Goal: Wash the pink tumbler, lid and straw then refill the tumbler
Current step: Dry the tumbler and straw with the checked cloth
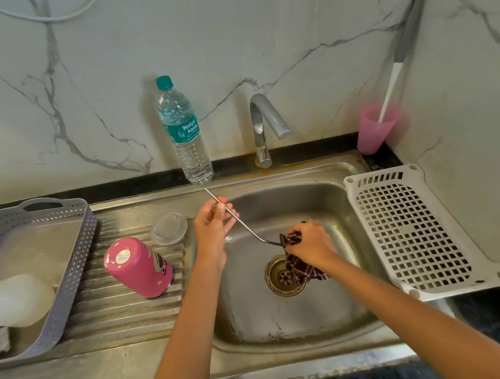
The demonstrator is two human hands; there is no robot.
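Left hand (212, 222) pinches metal straw (239, 219) near its upper end, over sink (290, 326). Right hand (310, 243) clamps dark cloth (302, 268) around straw's bent end, above drain (281, 276). Tumbler (140, 267) upside down on drainboard (126, 318), lid (169, 228) just behind it. Bottle (184, 131) at sink's back edge.

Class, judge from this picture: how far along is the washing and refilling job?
Seemingly done: the tumbler stands upside down on the draining board, the lid beside it. In hand: the left hand holds the straw while the right hand grips a cloth round its lower end. Left: refilling the tumbler, perhaps from the water bottle.
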